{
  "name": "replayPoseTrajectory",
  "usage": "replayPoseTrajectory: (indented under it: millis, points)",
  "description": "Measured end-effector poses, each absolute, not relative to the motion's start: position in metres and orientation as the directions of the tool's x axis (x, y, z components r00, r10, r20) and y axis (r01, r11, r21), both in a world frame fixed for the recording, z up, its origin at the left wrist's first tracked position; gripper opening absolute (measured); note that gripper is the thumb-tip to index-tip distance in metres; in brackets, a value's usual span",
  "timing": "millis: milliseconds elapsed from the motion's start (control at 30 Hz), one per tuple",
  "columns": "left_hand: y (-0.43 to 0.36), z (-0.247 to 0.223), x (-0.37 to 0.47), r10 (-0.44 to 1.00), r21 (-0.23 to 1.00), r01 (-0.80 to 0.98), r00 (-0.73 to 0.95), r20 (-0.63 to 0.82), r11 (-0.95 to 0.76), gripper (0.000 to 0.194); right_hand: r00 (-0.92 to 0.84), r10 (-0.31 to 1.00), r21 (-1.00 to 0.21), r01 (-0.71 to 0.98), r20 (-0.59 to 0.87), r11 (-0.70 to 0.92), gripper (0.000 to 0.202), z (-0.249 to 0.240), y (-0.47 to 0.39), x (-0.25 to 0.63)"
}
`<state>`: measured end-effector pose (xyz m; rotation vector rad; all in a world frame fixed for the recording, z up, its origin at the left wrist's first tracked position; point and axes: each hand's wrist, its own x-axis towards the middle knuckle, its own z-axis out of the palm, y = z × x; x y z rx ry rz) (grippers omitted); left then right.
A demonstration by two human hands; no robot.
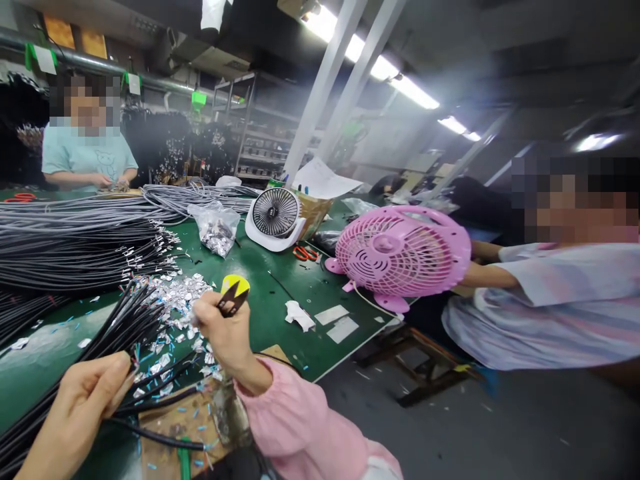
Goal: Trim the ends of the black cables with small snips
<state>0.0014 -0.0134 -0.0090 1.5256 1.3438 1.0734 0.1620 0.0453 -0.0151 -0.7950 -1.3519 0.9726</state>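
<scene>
My left hand (90, 400), at the lower left, pinches the end of a black cable (134, 360) with thin coloured wires sticking out of its tip. Closed around a small yellow-and-black hand tool (235, 293), my right hand (223, 327) is raised to the right of it, above the table. The tool's exact kind does not show clearly. Beside both hands lies a bundle of black cables (127, 313) with bared ends. Scraps of silver foil (180, 297) and bits of blue wire are strewn around them.
Grey cables (75, 217) cover the table's left. Beyond my right hand are a bag of scraps (217, 230), a white fan (275, 217), orange-handled scissors (306, 253) and a pink fan (400, 253). A wooden board (170, 433) lies in front. One person sits across, another at right.
</scene>
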Motion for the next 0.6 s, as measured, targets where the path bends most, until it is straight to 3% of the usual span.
replayPoseTrajectory:
  millis: [67, 167, 233, 300, 367, 433, 500, 600]
  points:
    - [-0.015, -0.010, 0.001, 0.997, 0.953, 0.292, 0.038, 0.070, -0.078, 0.075, -0.085, 0.870, -0.874, -0.053, 0.485, 0.482, 0.027, -0.017, 0.046, 0.165]
    - [-0.016, -0.003, 0.004, 0.997, 0.943, 0.328, 0.056, 0.045, -0.061, 0.076, -0.406, 0.617, -0.681, -0.016, 0.674, 0.732, 0.013, -0.023, 0.044, 0.166]
    - [-0.017, 0.002, 0.005, 0.993, 0.932, 0.344, 0.072, 0.091, -0.111, 0.075, -0.510, 0.534, -0.654, -0.077, 0.674, 0.752, 0.013, -0.025, 0.042, 0.165]
    - [-0.017, 0.001, 0.003, 0.977, 0.907, 0.362, 0.086, 0.195, -0.212, 0.072, -0.545, 0.624, -0.797, -0.150, 0.560, 0.585, 0.023, -0.024, 0.042, 0.163]
    - [-0.016, -0.005, 0.001, 0.950, 0.865, 0.393, 0.096, 0.297, -0.311, 0.061, -0.572, 0.753, -0.945, -0.184, 0.327, 0.270, 0.035, -0.023, 0.042, 0.161]
    - [-0.015, -0.013, 0.000, 0.909, 0.811, 0.429, 0.061, 0.413, -0.397, 0.041, -0.543, 0.834, -0.988, -0.157, 0.096, 0.011, 0.037, -0.023, 0.041, 0.159]
    - [-0.015, -0.020, 0.002, 0.824, 0.727, 0.481, -0.015, 0.566, -0.490, 0.027, -0.437, 0.899, -0.994, -0.099, 0.007, -0.040, 0.032, -0.025, 0.038, 0.158]
    - [-0.017, -0.022, 0.006, 0.693, 0.594, 0.575, -0.063, 0.718, -0.563, 0.024, -0.304, 0.949, -0.997, -0.020, 0.082, 0.079, 0.028, -0.029, 0.032, 0.158]
